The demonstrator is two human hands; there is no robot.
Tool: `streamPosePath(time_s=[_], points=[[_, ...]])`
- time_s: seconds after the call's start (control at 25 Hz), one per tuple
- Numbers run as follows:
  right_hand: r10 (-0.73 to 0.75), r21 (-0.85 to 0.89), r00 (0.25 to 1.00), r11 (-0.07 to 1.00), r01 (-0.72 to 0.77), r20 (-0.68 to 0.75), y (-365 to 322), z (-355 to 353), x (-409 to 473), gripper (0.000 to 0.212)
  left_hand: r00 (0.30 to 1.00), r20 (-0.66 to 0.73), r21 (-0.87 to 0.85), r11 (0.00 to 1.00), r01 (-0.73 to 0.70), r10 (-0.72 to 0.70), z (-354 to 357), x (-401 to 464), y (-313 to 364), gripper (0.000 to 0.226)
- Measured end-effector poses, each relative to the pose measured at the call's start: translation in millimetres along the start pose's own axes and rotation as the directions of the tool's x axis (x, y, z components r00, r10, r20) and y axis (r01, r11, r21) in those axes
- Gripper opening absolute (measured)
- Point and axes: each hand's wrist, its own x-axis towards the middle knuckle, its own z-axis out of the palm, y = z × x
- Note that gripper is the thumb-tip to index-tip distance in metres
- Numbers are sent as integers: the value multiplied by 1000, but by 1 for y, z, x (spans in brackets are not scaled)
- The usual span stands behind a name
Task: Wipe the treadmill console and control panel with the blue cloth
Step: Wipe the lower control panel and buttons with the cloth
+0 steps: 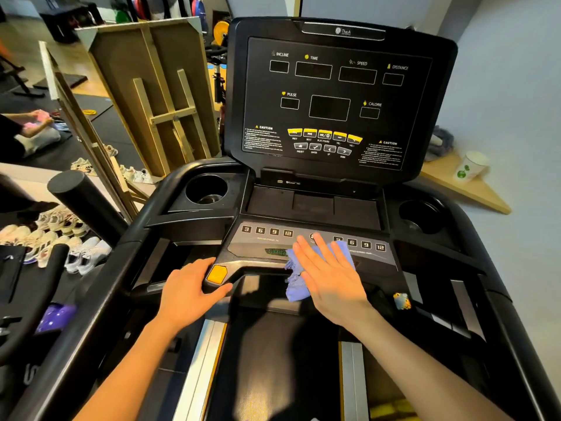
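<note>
The black treadmill console [334, 95] stands upright ahead, its displays dark. Below it lies the grey control panel [267, 238] with numbered buttons on both sides. My right hand [331, 275] lies flat, fingers spread, pressing the blue cloth [296, 284] onto the middle of the panel; part of the cloth hangs over the panel's front edge. My left hand [188, 293] grips the left end of the front handle [252, 264], next to a yellow button [217, 274].
Cup holders sit at the left [206, 189] and right [422, 215] of the console. A small toy figure [402, 300] sits on the right side. Several shoes [60, 241] and wooden frames [158, 95] lie to the left. A paper cup [470, 167] stands on a shelf at right.
</note>
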Motion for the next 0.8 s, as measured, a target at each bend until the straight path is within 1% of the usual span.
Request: streamPosePath(time_s=[0.04,0.12,0.16,0.24,0.28,0.4,0.48,0.52,0.56,0.6,0.64,0.68,0.72,0.8], points=[[20,28,1000,999,-20,-6,4,-1,-4,57,1000,2,0,1000,2,-2,0,0,0,73],[51,99,995,994,-42,-91,17,-2,-12,42,1000,-1,6,1000,1,-1,0,0,1,74],[64,100,992,994,-52,-112,22,-4,-19,42,1000,-5,7,1000,-2,2,0,0,1,74],[90,65,990,994,-83,-109,33,-4,-39,49,1000,-10,5,1000,-12,12,1,0,0,73],[92,38,987,995,-87,-128,39,-5,-47,49,1000,-9,4,1000,-15,15,1,0,-1,72],[118,-33,986,992,-123,-114,51,-8,-65,49,1000,-6,5,1000,-27,27,2,1,-3,70],[132,-61,981,988,-142,-142,55,-17,-72,38,999,-6,5,999,-37,37,2,2,-4,72],[161,-95,977,980,-176,-139,56,-20,-77,32,999,-6,6,999,-39,39,3,2,-5,73],[212,-116,970,967,-226,-121,57,-23,-82,31,999,-8,10,999,-39,39,4,2,-5,74],[282,-100,956,952,-290,-85,57,-24,-86,43,999,-10,13,999,-40,40,4,2,-6,74],[361,-63,932,930,-362,-32,57,-25,-89,63,999,-11,12,999,-40,40,4,2,-6,74],[420,-42,907,907,-419,10,57,-25,-92,78,999,-9,12,999,-39,39,5,2,-7,73],[444,-32,895,896,-443,39,57,-22,-93,85,999,-7,12,999,-38,38,5,2,-7,73],[453,-45,890,892,-451,53,57,-19,-93,90,999,-4,11,999,-40,40,4,2,-6,72]])
